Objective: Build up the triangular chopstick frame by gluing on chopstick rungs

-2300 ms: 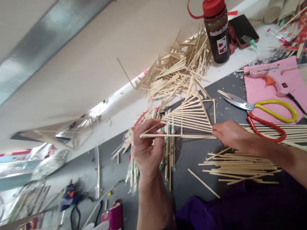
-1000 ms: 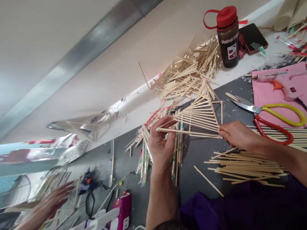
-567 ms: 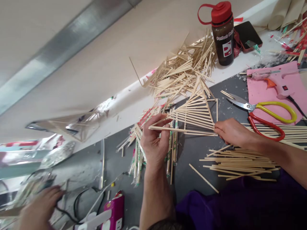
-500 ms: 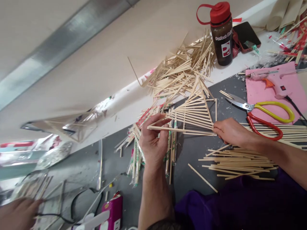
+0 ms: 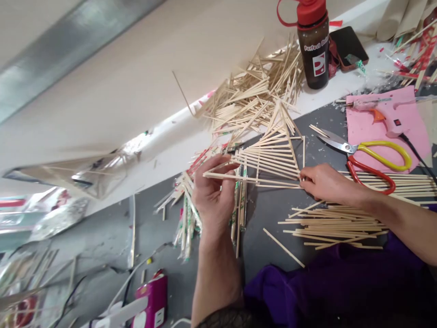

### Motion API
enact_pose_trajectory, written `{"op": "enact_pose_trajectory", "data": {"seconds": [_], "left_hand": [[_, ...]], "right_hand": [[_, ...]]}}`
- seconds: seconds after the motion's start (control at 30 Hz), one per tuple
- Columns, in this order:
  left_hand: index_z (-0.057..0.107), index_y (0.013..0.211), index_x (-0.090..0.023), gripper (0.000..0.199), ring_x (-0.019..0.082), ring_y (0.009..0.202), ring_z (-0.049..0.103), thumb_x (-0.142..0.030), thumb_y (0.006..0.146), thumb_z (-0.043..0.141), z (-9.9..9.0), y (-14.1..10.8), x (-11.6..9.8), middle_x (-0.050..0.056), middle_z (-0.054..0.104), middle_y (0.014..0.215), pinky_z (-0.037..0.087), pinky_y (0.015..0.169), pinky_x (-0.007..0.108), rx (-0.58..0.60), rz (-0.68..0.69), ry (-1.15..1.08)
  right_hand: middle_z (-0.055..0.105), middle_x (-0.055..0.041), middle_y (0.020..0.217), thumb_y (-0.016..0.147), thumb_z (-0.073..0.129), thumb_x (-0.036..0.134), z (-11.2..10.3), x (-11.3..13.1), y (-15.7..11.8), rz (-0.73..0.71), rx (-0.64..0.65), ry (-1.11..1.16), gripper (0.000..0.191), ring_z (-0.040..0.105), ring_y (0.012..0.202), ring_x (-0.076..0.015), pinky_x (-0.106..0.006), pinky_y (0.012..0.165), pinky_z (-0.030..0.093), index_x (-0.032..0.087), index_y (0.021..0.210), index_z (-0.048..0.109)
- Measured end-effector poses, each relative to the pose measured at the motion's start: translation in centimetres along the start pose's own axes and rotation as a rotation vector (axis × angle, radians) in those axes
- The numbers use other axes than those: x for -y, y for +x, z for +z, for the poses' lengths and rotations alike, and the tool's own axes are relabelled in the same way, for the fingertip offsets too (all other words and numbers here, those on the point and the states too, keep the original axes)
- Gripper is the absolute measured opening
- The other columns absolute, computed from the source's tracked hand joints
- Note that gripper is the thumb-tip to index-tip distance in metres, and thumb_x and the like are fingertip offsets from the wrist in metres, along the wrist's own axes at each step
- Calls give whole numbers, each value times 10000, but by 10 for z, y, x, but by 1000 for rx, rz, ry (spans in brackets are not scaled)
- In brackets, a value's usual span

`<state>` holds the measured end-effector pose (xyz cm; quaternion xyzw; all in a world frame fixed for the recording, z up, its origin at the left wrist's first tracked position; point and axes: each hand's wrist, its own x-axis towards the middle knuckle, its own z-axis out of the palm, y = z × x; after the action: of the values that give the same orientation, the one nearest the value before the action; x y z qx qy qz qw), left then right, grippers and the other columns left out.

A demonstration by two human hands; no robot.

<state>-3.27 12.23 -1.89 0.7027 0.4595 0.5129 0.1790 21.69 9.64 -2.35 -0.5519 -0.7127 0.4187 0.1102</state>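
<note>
A lattice of thin wooden sticks (image 5: 269, 157), fanned into a twisted frame, stands between my hands above the grey table. My left hand (image 5: 213, 193) is closed on its left end, with thumb and fingers round the stick ends. At the right-hand corner, my right hand (image 5: 317, 182) pinches the frame where several sticks meet. Loose sticks (image 5: 337, 228) lie just below my right wrist. Paper-wrapped chopsticks (image 5: 187, 218) lie beside and behind my left hand.
Scissors (image 5: 351, 148) with yellow and red handles lie right of the frame. Behind them a glue gun (image 5: 382, 111) rests on pink paper (image 5: 362, 130). A bottle (image 5: 312, 50) and phone (image 5: 350, 48) stand near a stick heap (image 5: 256, 95). A magenta box (image 5: 152, 298) is lower left.
The view has shifted slightly, so most things sit a little further left and up. Another person's hand at the lower left has left the view. Both my hands keep their hold on the frame.
</note>
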Motion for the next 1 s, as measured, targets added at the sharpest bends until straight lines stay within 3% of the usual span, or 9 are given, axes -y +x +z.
{"op": "enact_pose_trajectory", "data": {"seconds": [0.5, 0.7, 0.8, 0.87, 0.9, 1.0], "left_hand": [[545, 1234, -290, 452, 162, 897, 698, -188, 810, 666, 0, -6, -9, 48, 619, 1200, 563, 688, 251, 8, -130, -62], [519, 1256, -287, 562, 170, 944, 681, -208, 741, 730, -11, -10, -11, 67, 587, 1261, 551, 679, 229, 19, -189, -39], [559, 1190, -263, 497, 143, 893, 677, -199, 730, 735, -17, -17, -25, 38, 643, 1108, 537, 629, 198, -96, -208, 44], [600, 1089, -229, 330, 100, 718, 667, -211, 774, 696, -14, -27, -40, -1, 661, 887, 499, 528, 162, -228, -255, 114], [607, 1049, -215, 253, 91, 632, 650, -229, 803, 665, -11, -32, -47, -13, 652, 806, 474, 471, 157, -239, -318, 108], [618, 1009, -179, 227, 102, 556, 639, -300, 818, 637, 6, -48, -62, 21, 683, 819, 451, 395, 169, -50, -555, 43]], "right_hand": [[600, -15, 546, 863, 436, 164, -4, 4, -3, 39, 34, 23, 227, 517, 494, -102, -207, 514, 302, 155, 831, 661], [599, -15, 540, 852, 439, 151, 1, -2, -2, -10, -2, 2, 220, 503, 484, -99, -205, 503, 296, 156, 755, 635], [593, -4, 520, 858, 437, 169, 3, -4, -2, -25, -13, 21, 216, 508, 464, -95, -203, 490, 283, 160, 750, 624], [590, 0, 508, 857, 432, 171, 3, -4, -2, -27, -6, 35, 218, 511, 453, -96, -202, 483, 279, 160, 748, 620], [592, 0, 505, 855, 430, 165, 2, -4, -2, -26, 2, 41, 220, 514, 451, -97, -201, 483, 281, 159, 746, 622], [608, -4, 513, 855, 434, 146, 0, -1, -3, -9, 24, 43, 230, 534, 463, -101, -197, 505, 309, 153, 761, 643]]}}
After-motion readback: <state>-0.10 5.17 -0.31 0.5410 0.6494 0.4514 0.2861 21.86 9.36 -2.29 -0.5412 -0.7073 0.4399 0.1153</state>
